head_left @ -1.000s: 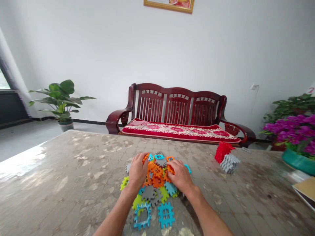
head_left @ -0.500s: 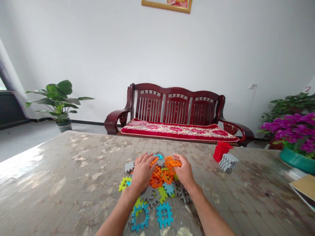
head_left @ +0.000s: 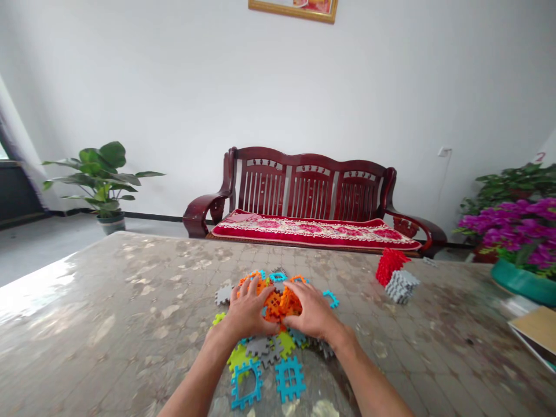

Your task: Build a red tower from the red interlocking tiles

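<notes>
A loose heap of flat toothed plastic pieces lies on the patterned table. My left hand (head_left: 248,310) rests over its left side, thumb and fingers apart, beside orange pieces (head_left: 273,302). From the right, my right hand (head_left: 313,310) curves round a bunch of orange pieces (head_left: 289,301), fingers on the far side and thumb on the near side. Nearer me lie a blue frame piece (head_left: 247,384), a blue window piece (head_left: 291,379), a lime piece (head_left: 286,343) and grey pieces (head_left: 258,346). A light grey piece (head_left: 223,295) sits left of the heap.
On the right of the table (head_left: 143,324) stand a red stack (head_left: 391,265) and a grey stack (head_left: 402,286). Purple flowers in a teal pot (head_left: 521,284) and a brown book (head_left: 538,330) are at the right edge. A wooden bench (head_left: 310,188) stands beyond the table.
Both hands have come lower and closer together around the orange pieces. My right hand has moved left and toward me, uncovering a blue piece on the right. My left hand has spread.
</notes>
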`<state>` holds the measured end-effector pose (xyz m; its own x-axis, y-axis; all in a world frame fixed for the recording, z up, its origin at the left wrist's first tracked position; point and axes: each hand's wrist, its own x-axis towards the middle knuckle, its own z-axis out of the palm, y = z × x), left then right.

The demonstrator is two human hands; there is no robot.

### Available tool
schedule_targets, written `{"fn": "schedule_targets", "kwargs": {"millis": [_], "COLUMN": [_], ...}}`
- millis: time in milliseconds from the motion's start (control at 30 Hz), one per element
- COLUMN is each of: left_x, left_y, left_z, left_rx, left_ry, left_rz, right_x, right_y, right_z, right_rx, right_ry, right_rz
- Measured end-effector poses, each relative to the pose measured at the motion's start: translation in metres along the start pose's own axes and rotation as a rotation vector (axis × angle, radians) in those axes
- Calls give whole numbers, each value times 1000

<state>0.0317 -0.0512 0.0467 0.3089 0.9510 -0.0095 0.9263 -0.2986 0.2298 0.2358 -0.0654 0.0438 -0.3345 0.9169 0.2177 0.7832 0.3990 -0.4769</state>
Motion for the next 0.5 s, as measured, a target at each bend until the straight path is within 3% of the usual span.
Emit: {"fn": "schedule_targets", "kwargs": {"millis": [167,500], "left_x": [0,8], "left_y": [4,-4], "left_z": [-1,10], "left_rx": [-14,-147], "left_ry": [18,304], "left_rz": [21,134], "right_x": [-1,2], "right_y": [-5,13], "right_z": [8,22], "right_rx": [-113,-118], "right_ry": [-51,211], "right_rz": [11,22]}}
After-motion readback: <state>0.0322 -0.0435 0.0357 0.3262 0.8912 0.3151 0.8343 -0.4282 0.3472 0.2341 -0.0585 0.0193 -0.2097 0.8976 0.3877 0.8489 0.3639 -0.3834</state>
